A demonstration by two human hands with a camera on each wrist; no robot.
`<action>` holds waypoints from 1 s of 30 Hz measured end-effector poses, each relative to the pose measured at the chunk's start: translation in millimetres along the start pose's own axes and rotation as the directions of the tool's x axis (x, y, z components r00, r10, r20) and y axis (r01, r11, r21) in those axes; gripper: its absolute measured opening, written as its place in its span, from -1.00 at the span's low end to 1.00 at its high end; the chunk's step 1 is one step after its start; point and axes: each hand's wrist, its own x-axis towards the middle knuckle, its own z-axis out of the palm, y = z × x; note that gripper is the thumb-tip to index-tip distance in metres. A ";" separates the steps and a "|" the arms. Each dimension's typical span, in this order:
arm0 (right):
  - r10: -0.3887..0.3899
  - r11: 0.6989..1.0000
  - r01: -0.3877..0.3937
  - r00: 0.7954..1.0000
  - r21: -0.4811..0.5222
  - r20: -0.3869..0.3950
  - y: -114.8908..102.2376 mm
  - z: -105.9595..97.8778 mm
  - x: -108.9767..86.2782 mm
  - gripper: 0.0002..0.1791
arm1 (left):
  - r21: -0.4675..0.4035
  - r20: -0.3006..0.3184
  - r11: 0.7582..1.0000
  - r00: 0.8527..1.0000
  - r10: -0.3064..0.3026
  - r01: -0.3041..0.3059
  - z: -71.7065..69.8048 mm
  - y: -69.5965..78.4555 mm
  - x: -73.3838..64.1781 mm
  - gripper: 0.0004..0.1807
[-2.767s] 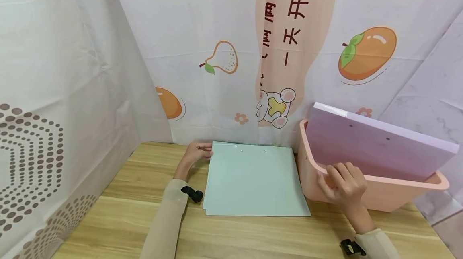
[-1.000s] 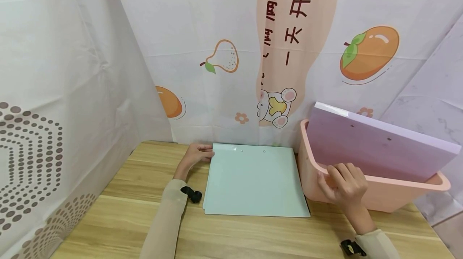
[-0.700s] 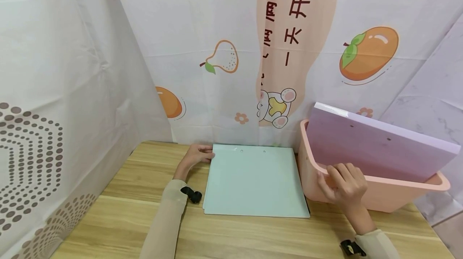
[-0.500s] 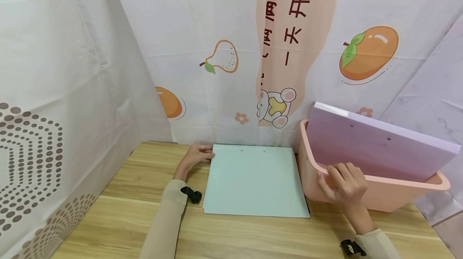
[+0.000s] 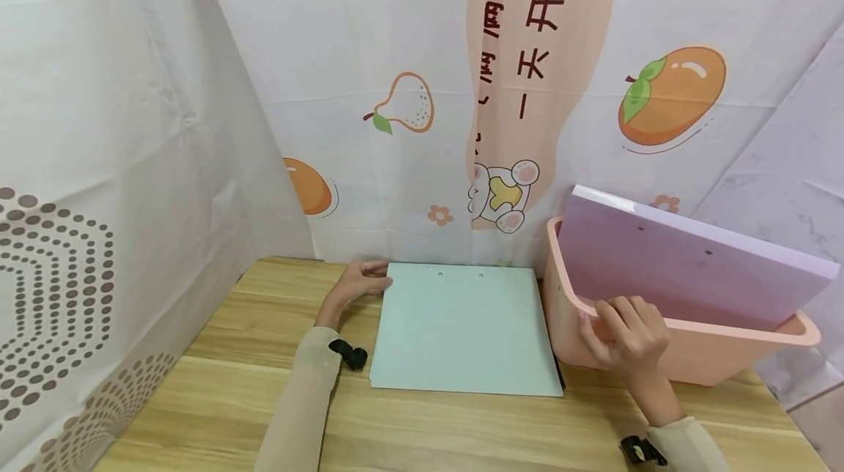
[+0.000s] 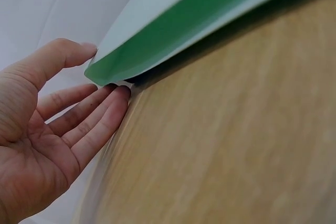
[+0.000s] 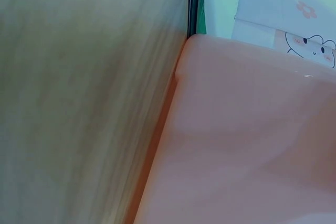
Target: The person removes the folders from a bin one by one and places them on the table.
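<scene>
A pale green file folder (image 5: pixel 464 333) with two small rivets lies flat on the table. Other layers show under it: a black edge (image 7: pixel 194 6) at its side and a green inner face (image 6: pixel 173 30) at its corner. At the folder's far left corner is my left hand (image 5: pixel 356 284), thumb tip against the upper edge and fingers nearly straight by the lower edge. My right hand (image 5: pixel 629 333) grips the near rim of a pink plastic bin (image 5: pixel 692 355), fingers curled over it. A purple file folder (image 5: pixel 686 259) leans inside the bin.
The wooden table (image 5: pixel 422 432) ends at a printed cloth (image 5: pixel 369 186) hanging behind. Another cloth with dotted patterns (image 5: pixel 59 296) hangs along the left side. The bin stands right beside the green folder.
The green folder's top has lowered slightly and its near edge has shifted a little left, baring more black at the right corner. My left fingers have loosened. The right hand stays put.
</scene>
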 end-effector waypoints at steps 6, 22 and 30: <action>0.000 1.000 0.000 1.000 -0.003 0.000 0.0 -0.2 0.1 -0.48 | 0.004 0.002 1.000 1.000 0.006 -0.006 0.6 0.8 -0.1 -0.36; -0.002 1.000 0.002 1.000 -0.006 0.003 1.7 -0.1 -2.5 -0.47 | 0.090 0.015 0.990 0.994 0.110 -0.111 -0.6 4.1 -1.9 -0.33; -0.003 1.000 0.003 1.000 -0.010 0.000 1.8 -0.1 -3.4 -0.47 | 0.074 0.018 0.988 0.991 0.135 -0.136 -1.5 11.0 -3.2 -0.29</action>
